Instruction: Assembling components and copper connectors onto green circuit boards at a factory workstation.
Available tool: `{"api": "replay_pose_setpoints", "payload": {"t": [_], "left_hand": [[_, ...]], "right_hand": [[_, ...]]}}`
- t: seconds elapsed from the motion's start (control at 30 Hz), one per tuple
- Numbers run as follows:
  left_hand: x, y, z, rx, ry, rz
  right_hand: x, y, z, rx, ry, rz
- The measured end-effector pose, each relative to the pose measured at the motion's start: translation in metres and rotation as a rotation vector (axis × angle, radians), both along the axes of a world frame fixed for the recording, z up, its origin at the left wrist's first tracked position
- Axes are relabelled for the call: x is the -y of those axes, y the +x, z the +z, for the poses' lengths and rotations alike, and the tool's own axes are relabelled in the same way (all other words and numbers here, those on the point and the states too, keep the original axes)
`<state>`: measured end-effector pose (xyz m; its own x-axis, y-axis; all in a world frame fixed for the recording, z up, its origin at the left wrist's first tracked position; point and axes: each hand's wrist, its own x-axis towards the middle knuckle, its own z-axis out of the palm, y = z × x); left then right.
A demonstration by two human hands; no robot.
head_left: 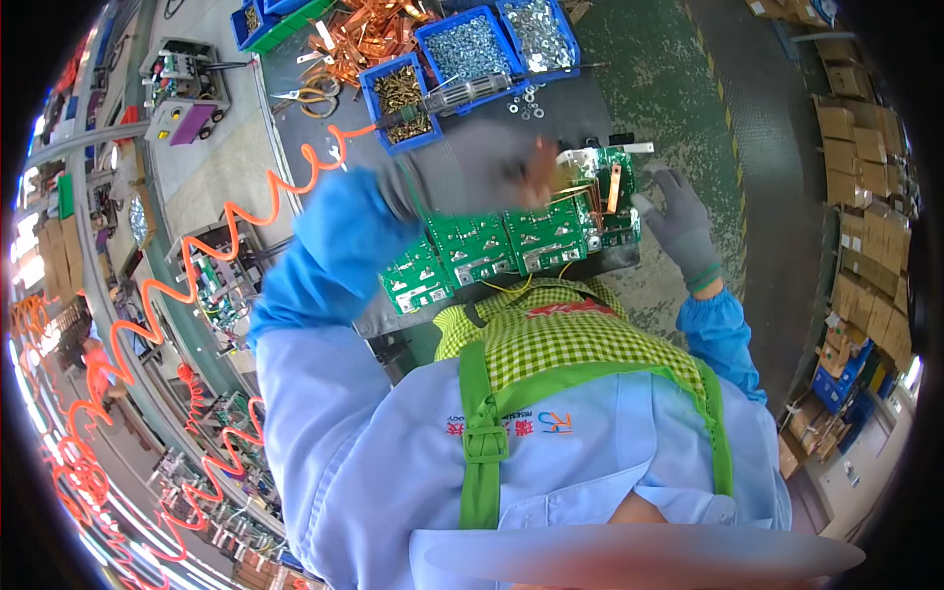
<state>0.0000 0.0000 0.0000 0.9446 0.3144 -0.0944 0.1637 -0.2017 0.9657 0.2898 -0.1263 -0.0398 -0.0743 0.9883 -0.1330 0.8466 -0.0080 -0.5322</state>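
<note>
A row of green circuit boards (472,239) lies in front of me at the dark table's near edge. My left hand (462,177), in a grey glove with bare fingertips, reaches across above them. Its fingers are smeared by motion, so any held thing cannot be made out. Beside the rightmost board my gloved right hand (678,218) has its fingers apart, with nothing visible in it. That board carries a copper strip (615,188) and bent copper pieces. Beyond my left hand, a power screwdriver (467,94) lies across the blue bins, joined to an orange coiled hose (236,209).
Blue bins hold brass-coloured screws (395,88), silvery fasteners (462,49) and washers (539,37). Loose washers (529,102) lie before them. Copper bars (369,44) and orange-handled scissors (317,96) are at the far left. Cardboard boxes (865,157) line the right; a purple-panelled unit (185,120) stands left.
</note>
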Motion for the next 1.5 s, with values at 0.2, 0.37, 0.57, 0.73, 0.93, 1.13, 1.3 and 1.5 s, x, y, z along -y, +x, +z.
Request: {"api": "replay_pose_setpoints", "payload": {"t": [0.2, 0.37, 0.57, 0.73, 0.93, 1.13, 1.3, 1.5], "left_hand": [[0.096, 0.038, -0.071, -0.51, 0.455, 0.151], [0.101, 0.052, -0.09, -0.627, 0.604, 0.163], [0.095, 0.03, -0.057, -0.564, 0.423, 0.258], [0.005, -0.03, -0.013, -0.465, 0.527, 0.507], [-0.011, -0.043, -0.037, -0.399, 0.557, 0.424], [0.028, -0.042, -0.09, -0.353, 0.377, 0.404], [0.058, -0.054, -0.091, -0.619, 0.762, 0.468], [0.054, -0.027, -0.109, -0.974, 0.542, 0.255]], "right_hand": [[0.015, -0.005, -0.043, -0.023, -0.266, -0.138], [0.015, -0.021, -0.061, -0.071, -0.295, -0.154], [0.024, -0.012, -0.078, -0.209, -0.243, -0.185], [0.025, -0.018, -0.047, -0.111, -0.241, -0.199], [0.059, 0.002, -0.057, -0.202, -0.112, -0.381], [0.058, 0.023, -0.109, -0.76, -0.386, -0.543], [0.056, 0.025, -0.115, -0.694, -0.353, -0.507], [0.044, 0.034, -0.121, -0.656, -0.42, -0.389]]}}
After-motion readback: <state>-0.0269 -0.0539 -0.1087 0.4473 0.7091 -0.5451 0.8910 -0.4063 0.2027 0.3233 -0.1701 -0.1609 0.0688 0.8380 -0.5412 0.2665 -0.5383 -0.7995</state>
